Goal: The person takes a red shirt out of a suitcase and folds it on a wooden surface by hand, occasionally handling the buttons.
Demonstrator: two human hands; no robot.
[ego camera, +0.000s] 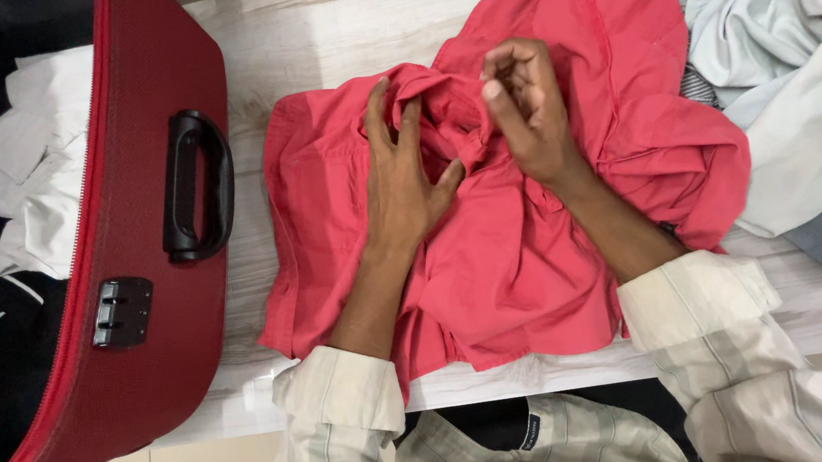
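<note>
Pale wood table [311, 30]: left hand [404, 176] flat, spread on red shirt [504, 252]; right hand [528, 109] grip apparently pinching collar.

One crumpled pink-red cotton shirt [522, 240] lies in the middle of the one pale wood-grain table [312, 40]; two bare hands are on it, the left hand [404, 176] and the right hand [527, 109]; one red fabric suitcase [143, 217] stands open on the left, with one black handle [196, 186] and one small dark lock [121, 312]; one folded white shirt [23, 168] lies inside it; one heap of pale blue and white clothes [786, 54] sits far right, too tangled to count.
</note>
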